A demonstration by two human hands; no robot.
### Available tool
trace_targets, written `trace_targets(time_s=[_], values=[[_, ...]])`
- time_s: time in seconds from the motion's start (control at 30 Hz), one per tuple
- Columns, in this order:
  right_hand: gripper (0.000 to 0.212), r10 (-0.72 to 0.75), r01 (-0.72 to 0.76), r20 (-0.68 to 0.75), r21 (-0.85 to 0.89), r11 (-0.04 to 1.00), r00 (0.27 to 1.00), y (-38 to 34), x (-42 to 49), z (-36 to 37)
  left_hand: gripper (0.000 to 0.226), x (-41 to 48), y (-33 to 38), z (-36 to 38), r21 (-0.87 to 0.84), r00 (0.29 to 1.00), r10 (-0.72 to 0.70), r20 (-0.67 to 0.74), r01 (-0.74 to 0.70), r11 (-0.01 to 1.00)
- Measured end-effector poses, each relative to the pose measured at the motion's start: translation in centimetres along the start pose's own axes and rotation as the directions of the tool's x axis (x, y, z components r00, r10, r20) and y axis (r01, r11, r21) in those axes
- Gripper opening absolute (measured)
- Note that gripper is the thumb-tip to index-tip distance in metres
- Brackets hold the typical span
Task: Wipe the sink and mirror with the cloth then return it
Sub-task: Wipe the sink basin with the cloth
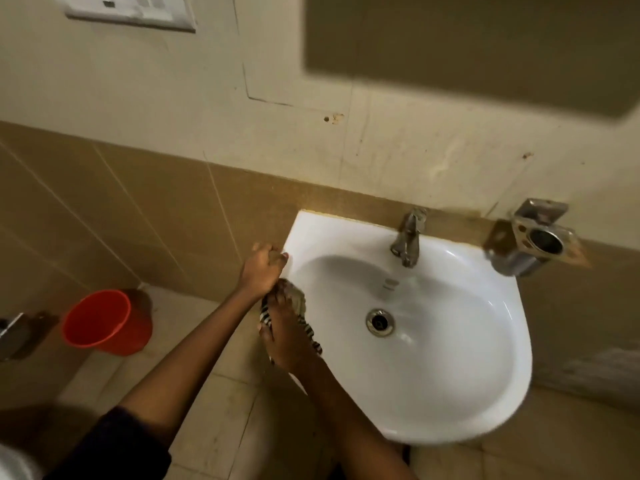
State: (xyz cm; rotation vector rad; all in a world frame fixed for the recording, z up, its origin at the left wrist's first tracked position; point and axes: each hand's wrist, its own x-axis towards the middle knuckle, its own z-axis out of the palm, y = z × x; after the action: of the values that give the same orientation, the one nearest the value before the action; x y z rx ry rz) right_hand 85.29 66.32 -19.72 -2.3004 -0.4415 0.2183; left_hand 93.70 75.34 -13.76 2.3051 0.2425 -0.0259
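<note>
Sink: white wall-hung basin [450,375] fills the 3 to 5 o'clock part of the view; chrome tap [408,237] at its 12 o'clock, drain [380,322] near the bowl's centre.
Cloth: striped rag [298,299], bunched on the basin's 9 o'clock rim, partly draped over the edge.
Right hand: right hand [287,337] lies flat on the rag, fingers spread and pressing it onto the rim; holding the rag by pressure, not a pinch.
Left hand: left hand [265,266] curled narrow over the rim at 10 o'clock, just beside the rag; appears to brace on the rim; cannot tell whether it also grips a corner of cloth.
Handling: rag judged soft, light, limp; will fold and slide under the palm; glazed basin likely slick, more so if wet; best taken as a gathered wad under a flat palm, loose ends tucked in.
Stage: sink wipe under way at the left rim, by my reading; mirror and return not yet done.
Mirror: dark panel [485,46] at 1 o'clock, cut off by the top edge; motion-blurred, no reflection readable.
Hard to see: most of the rag hidden beneath the right hand; metal wall holder [533,244] at 3 o'clock blurred, contents unclear; red bucket [104,322] on the floor at 9 o'clock, inside not visible; cloth's return place not identifiable.
</note>
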Motion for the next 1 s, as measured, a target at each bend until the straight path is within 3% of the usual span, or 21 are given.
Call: trace_targets(time_s=[0.1, 0.2, 0.3, 0.4, 0.5, 0.67, 0.8, 0.93, 0.97, 1.0], values=[[0.066, 0.172, -0.173, 0.151, -0.008, 0.985, 0.973, -1.2, -5.5, -2.7, 0.047, -0.1, -0.3, 2.2, 0.06, 0.995, 0.008, 0.096, -0.014, 0.998], [0.062, 0.218, -0.194, 0.211, -0.129, 0.972, 0.953, -0.3, -11.1, -5.3, 0.055, -1.0, -1.4, 4.1, 0.121, 0.992, 0.048, 0.117, -0.063, 0.991], [0.049, 0.247, -0.185, 0.149, -0.341, 0.922, 0.957, 3.3, -16.5, -8.6, 0.057, -2.0, -2.6, 5.5, 0.199, 0.988, 0.154, 0.028, -0.156, 0.967], [0.053, 0.277, -0.207, 0.069, -0.501, 0.84, 0.958, 6.0, -19.5, -10.9, 0.056, -2.2, -3.1, 6.3, 0.206, 0.977, 0.213, -0.01, -0.206, 0.957], [0.062, 0.293, -0.246, 0.031, -0.467, 0.85, 0.956, 4.8, -18.4, -9.4, 0.056, -1.8, -3.1, 6.6, 0.229, 0.977, 0.212, -0.038, -0.198, 0.953], [0.037, 0.289, -0.273, 0.026, -0.259, 0.926, 0.957, 1.4, -14.8, -6.2, 0.057, -1.5, -3.5, 7.1, 0.232, 0.972, 0.233, -0.024, -0.222, 0.947], [0.062, 0.271, -0.205, 0.198, -0.3, 0.932, 0.942, 3.9, -17.6, -9.4, 0.058, -1.7, -3.8, 7.2, 0.216, 0.974, 0.225, -0.017, -0.216, 0.952], [0.04, 0.431, -0.21, 0.305, -0.555, 0.805, 0.849, 11.5, -19.9, -16.8, 0.057, -1.6, -3.7, 7.3, 0.182, 0.976, 0.217, -0.027, -0.209, 0.961], [0.035, 0.449, -0.161, 0.297, -0.657, 0.736, 0.843, 13.6, -20.2, -19.1, 0.057, -1.7, -3.7, 7.3, 0.176, 0.976, 0.214, -0.025, -0.207, 0.962], [0.034, 0.41, -0.086, 0.231, -0.778, 0.623, 0.882, 16.1, -20.0, -21.4, 0.057, -1.8, -3.6, 7.3, 0.17, 0.977, 0.211, -0.023, -0.205, 0.964]])
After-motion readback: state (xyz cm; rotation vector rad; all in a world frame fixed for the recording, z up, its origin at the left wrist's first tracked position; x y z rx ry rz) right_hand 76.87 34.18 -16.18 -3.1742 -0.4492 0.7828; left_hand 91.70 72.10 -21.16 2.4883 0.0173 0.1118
